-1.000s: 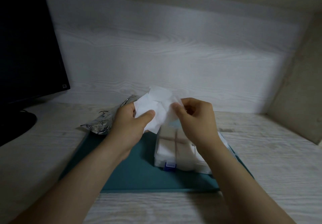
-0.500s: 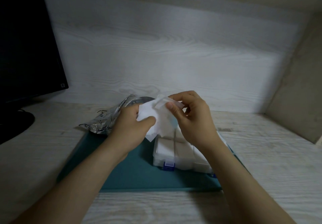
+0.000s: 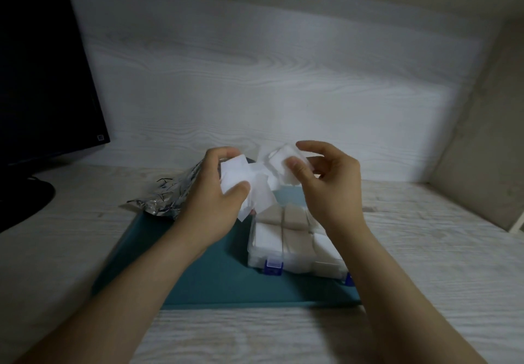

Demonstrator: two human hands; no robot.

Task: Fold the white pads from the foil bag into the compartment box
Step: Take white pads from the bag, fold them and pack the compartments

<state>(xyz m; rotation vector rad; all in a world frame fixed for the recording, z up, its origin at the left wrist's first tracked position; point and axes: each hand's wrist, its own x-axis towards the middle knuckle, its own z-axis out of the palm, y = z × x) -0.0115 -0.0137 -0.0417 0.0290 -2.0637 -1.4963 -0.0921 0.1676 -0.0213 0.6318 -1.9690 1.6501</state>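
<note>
White pad [image 3: 255,182]: long axis left-right above compartment box [image 3: 283,246], one corner pointing down. Left hand [image 3: 209,202] pinches the left end, right hand [image 3: 331,188] the right end.

I see a desk nook in an office or home study: a dark monitor [image 3: 42,80] on a pale wood-grain desk [image 3: 425,250], enclosed by panels.

A pale wood-grain desk [image 3: 431,250] is enclosed by a matching back wall [image 3: 255,80] and a plain beige side wall [image 3: 487,137] at the right. A dark monitor [image 3: 42,80] is set at the left on a black stand [image 3: 22,202]. The back wall is lit brightest across its middle.
</note>
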